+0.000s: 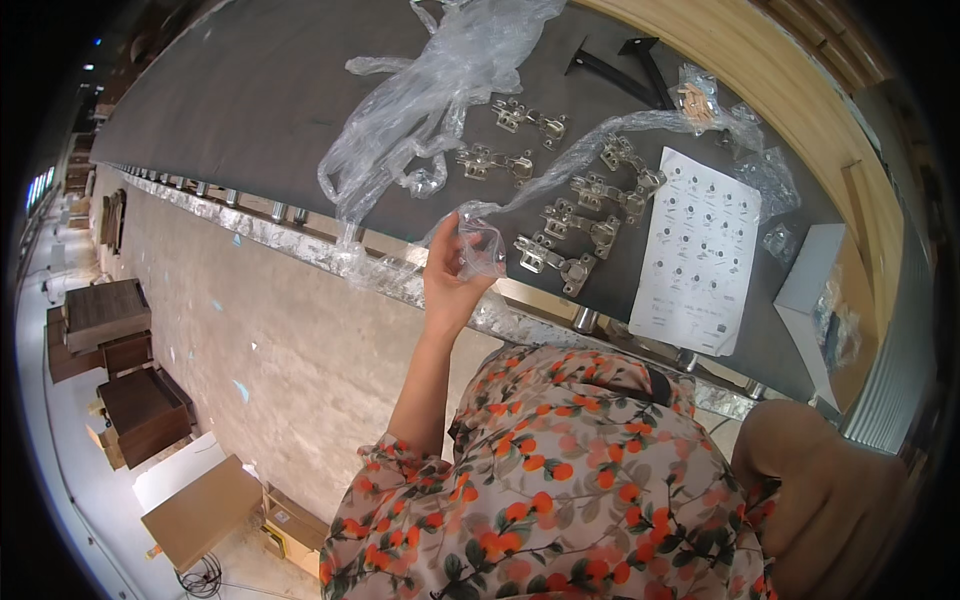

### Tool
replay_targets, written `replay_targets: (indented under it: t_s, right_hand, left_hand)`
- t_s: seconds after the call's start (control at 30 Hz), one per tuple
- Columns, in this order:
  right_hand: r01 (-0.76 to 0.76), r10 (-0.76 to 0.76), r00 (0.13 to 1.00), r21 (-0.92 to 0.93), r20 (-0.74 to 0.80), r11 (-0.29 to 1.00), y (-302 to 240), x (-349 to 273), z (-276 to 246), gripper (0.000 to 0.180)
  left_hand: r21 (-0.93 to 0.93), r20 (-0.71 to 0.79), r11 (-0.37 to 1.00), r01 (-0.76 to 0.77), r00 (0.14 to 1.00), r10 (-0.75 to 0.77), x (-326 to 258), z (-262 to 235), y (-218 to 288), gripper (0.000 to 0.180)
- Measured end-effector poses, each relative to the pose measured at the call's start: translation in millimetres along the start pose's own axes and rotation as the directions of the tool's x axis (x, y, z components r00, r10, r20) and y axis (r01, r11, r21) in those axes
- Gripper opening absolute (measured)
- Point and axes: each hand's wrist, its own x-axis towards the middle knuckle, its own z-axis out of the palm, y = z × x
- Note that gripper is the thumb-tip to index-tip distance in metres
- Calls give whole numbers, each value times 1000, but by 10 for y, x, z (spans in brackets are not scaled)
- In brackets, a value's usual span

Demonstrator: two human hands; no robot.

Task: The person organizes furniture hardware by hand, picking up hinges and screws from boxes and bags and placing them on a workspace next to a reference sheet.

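My left hand [455, 268] is at the near edge of the dark table, its thumb and fingers closed around a piece of clear plastic bag [482, 250]. A twisted plastic strip [575, 157] runs from near that hand toward the far right. Just right of the hand lie several metal cabinet hinges [555, 262], grouped on the table, with more hinges [495, 163] farther back. A printed instruction sheet [697, 250] lies flat to their right. On the right side, a bent bare arm [810, 490] shows large and close; its hand is out of sight.
A crumpled heap of clear plastic [430, 100] covers the table's far middle. Two black metal brackets [625, 75], a bag of wooden dowels [697, 103] and an open white box [815, 300] stand or lie rightward. Brown cabinets [145, 415] and cardboard [205, 515] stand on the floor left.
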Motion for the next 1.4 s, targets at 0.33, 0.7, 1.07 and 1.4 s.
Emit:
replay_targets:
  t_s: [0.33, 0.7, 1.07, 1.4]
  right_hand:
    - [-14, -130, 913, 348, 386, 937, 136, 130, -357, 20]
    - [91, -93, 989, 18, 117, 996, 32, 23, -102, 39]
    - [131, -131, 988, 3, 82, 991, 144, 49, -73, 40]
    - [50, -47, 996, -41, 69, 998, 116, 114, -38, 39]
  left_hand:
    - [41, 13, 999, 21, 1000, -21, 16, 24, 88, 84]
    - [26, 21, 1000, 13, 1000, -13, 31, 46, 76, 84]
    - [6, 9, 1000, 13, 1000, -13, 13, 17, 59, 83]
    - [0, 8, 1000, -2, 1000, 2, 4, 2, 19, 83]
